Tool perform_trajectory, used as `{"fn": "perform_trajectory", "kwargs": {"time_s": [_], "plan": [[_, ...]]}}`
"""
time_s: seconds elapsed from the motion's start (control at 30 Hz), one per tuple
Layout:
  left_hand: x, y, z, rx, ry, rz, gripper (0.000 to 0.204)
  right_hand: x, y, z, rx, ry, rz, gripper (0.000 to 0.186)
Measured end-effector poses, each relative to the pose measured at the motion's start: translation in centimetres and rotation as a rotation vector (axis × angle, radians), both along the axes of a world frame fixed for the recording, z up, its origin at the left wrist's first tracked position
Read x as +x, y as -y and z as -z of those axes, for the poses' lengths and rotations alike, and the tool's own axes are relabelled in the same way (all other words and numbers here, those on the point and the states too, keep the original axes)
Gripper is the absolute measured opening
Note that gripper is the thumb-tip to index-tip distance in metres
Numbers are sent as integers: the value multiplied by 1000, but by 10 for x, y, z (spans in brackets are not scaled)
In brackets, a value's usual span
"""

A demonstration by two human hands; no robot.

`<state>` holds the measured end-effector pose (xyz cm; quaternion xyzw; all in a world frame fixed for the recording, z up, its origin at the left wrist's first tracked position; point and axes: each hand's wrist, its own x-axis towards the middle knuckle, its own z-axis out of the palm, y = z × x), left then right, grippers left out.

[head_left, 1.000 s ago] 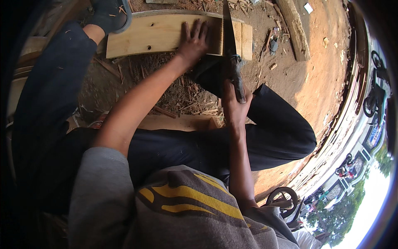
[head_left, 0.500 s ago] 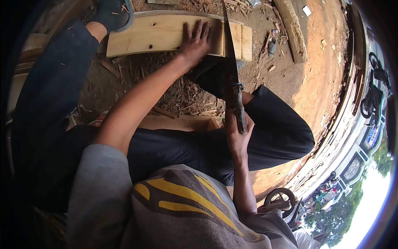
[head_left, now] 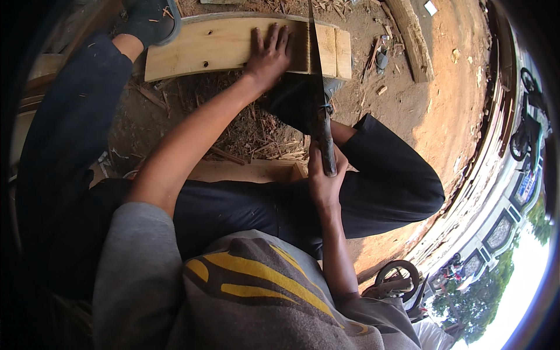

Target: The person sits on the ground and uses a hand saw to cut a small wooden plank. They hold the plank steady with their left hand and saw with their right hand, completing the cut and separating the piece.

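A curved, pale wooden board (head_left: 230,48) with small dark holes lies across the top of the view. My left hand (head_left: 269,61) rests palm down on it, fingers stretched out. In my right hand (head_left: 325,184) is the dark handle of a handsaw (head_left: 318,87), fingers wrapped round it. The long, narrow blade crosses the board near its right end, to the right of my left hand. A line runs over the board just right of the blade. How deep the blade sits in the wood I cannot tell.
My shoe (head_left: 153,22) is at the board's left end; my bent knee (head_left: 417,186) is at the right. Wood chips and scraps litter the dirt. A rough timber piece (head_left: 408,38) lies at the upper right. Motorbikes (head_left: 528,131) and a wall (head_left: 496,236) stand beyond.
My right hand and the saw have moved a little away from my body and slightly left. My left hand stays on the board. The whole view has shifted slightly.
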<state>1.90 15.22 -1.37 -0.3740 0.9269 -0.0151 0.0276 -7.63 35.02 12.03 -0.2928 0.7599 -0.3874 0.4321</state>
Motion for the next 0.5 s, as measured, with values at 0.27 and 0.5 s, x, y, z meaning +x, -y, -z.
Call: {"fn": "perform_trajectory", "kwargs": {"time_s": [0.27,0.5], "plan": [[-3,4,26,-136,-81,-7,82,-7,36,7,-30,115,54,19],[-1,4,11,-69,-56,-10,91,-12,40,12,-32,86,88,19]]}}
